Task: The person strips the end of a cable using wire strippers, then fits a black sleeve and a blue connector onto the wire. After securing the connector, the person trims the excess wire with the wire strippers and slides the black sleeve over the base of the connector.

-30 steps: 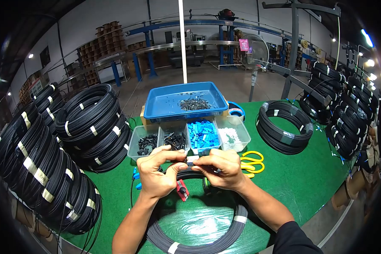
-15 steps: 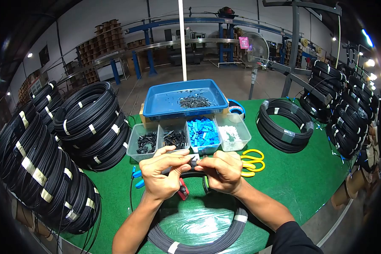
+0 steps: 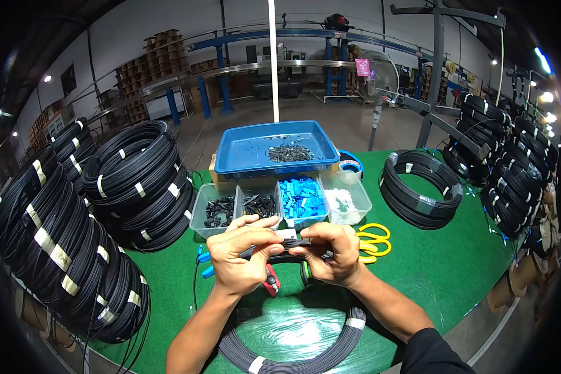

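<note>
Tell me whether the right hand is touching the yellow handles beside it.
Cannot tell. In the head view, the right hand overlaps the left edge of the yellow handles, hiding any contact or gap there.

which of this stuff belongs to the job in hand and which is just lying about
Seems in the job:
- left hand, right hand, with dark strands between them
- front coil beneath
- probably small blue parts and small white parts

Seems lying about:
- yellow scissors handles
- coils stacked at left
- fan
</note>
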`<state>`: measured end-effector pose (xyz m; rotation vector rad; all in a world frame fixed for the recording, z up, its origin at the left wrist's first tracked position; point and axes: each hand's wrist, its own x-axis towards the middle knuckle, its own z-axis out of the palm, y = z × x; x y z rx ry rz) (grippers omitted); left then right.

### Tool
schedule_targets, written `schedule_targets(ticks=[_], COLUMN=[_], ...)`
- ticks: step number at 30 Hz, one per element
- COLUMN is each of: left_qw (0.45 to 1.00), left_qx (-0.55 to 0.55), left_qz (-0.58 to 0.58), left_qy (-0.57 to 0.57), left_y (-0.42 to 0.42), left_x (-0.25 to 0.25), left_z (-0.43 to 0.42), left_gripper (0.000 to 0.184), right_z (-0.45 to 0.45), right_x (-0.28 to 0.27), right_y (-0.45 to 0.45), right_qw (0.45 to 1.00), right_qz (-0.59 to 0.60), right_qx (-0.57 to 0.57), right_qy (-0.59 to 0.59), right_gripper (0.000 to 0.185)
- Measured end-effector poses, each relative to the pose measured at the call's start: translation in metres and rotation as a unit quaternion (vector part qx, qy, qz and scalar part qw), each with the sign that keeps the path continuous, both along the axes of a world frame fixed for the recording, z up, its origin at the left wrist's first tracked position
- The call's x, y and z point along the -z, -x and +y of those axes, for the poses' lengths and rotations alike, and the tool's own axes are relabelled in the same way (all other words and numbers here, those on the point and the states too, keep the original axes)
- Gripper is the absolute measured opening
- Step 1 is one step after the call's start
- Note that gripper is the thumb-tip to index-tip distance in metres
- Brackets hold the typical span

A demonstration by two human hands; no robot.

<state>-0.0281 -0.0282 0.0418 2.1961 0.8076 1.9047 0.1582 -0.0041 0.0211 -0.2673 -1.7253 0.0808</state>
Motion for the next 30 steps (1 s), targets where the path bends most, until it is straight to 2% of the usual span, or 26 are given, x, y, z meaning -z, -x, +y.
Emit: schedule_targets(ticks=[3, 5, 9, 10, 12, 14, 16, 18, 19, 20, 23, 26, 28, 30], left_qw=[0.999, 0.998, 0.993, 0.993, 0.993, 0.991, 0.968, 0.97, 0.974, 0.976, 0.982, 0.983, 0.985, 0.984], left_qx=[-0.018, -0.019, -0.014, -0.015, 0.055, 0.07, 0.132, 0.139, 0.115, 0.091, 0.062, 0.055, 0.056, 0.056], left_qz=[0.042, 0.056, 0.109, 0.108, 0.079, 0.087, -0.004, -0.006, 0.008, 0.024, 0.039, 0.045, 0.048, 0.055], left_qy=[-0.018, -0.025, -0.035, -0.035, 0.061, 0.072, 0.212, 0.197, 0.197, 0.198, 0.174, 0.168, 0.158, 0.163], left_y=[0.003, 0.004, 0.009, 0.01, 0.01, 0.013, 0.012, 0.017, 0.021, 0.023, 0.029, 0.03, 0.029, 0.025], left_x=[-0.003, -0.005, -0.013, -0.014, -0.015, -0.013, -0.012, -0.014, -0.016, -0.017, -0.017, -0.018, -0.018, -0.018], left_z=[0.0, -0.001, -0.002, -0.001, -0.001, 0.0, -0.003, 0.001, 0.002, 0.002, 0.006, 0.006, 0.005, 0.004], left_gripper=[0.017, 0.017, 0.016, 0.016, 0.016, 0.017, 0.019, 0.02, 0.018, 0.017, 0.014, 0.013, 0.012, 0.012], right_z=[0.003, 0.002, -0.001, -0.001, 0.001, 0.002, 0.001, 0.001, -0.008, -0.007, 0.014, 0.019, 0.018, 0.022], right_x=[-0.004, -0.007, -0.009, -0.008, -0.007, -0.006, -0.009, -0.024, -0.034, -0.039, -0.021, -0.023, -0.023, -0.021], right_y=[0.004, -0.001, -0.003, -0.003, -0.003, -0.003, -0.007, -0.011, -0.019, -0.026, -0.033, -0.04, -0.037, -0.036], right_qw=[0.998, 0.994, 0.994, 0.995, 0.996, 0.997, 0.997, 0.993, 0.977, 0.969, 0.947, 0.95, 0.947, 0.974], right_qz=[0.019, -0.04, -0.051, -0.044, -0.038, -0.025, -0.049, -0.118, -0.153, -0.16, -0.057, -0.096, -0.066, -0.105], right_qx=[0.023, 0.037, 0.04, 0.045, 0.048, 0.049, 0.045, -0.002, -0.035, -0.072, -0.175, -0.163, -0.158, -0.097], right_qy=[-0.053, -0.096, -0.092, -0.077, -0.064, -0.06, -0.028, 0.031, 0.144, 0.171, 0.263, 0.249, 0.272, 0.175], right_gripper=[0.032, 0.031, 0.029, 0.028, 0.027, 0.028, 0.025, 0.03, 0.035, 0.038, 0.028, 0.031, 0.031, 0.025])
